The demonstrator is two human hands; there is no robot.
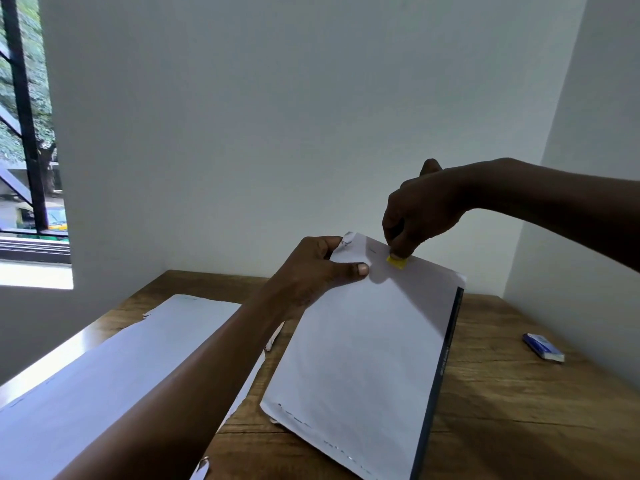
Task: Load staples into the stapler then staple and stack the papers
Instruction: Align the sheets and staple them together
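Stapling step in hand. The left hand (311, 268) pinches the far-left corner of the paper set (360, 341), thumb on top, fingers underneath. The right hand (420, 213) is curled round a small yellow stapler (397, 262), which is set over the far edge of the set, just right of the left thumb. Only the yellow tip shows; whether the stapler is fully pressed cannot be told.

The set is tilted, its far edge raised off the tabletop (519, 410) and its near edge low. A dark book or board (441, 375) shows along its right side, beneath the sheets.

Procedure, as judged:
1. Keep the left pinch firm so the sheets stay aligned at the corner.
2. Seat the paper edge fully into the stapler mouth before squeezing.
3. Squeeze straight, without twisting, to avoid a bent staple.
4. Release, then check that all sheets are caught.

A second paper pile (104, 375) lies at left, likely the stack destination. A blue staple box (543, 347) lies at far right on the tabletop, well apart.
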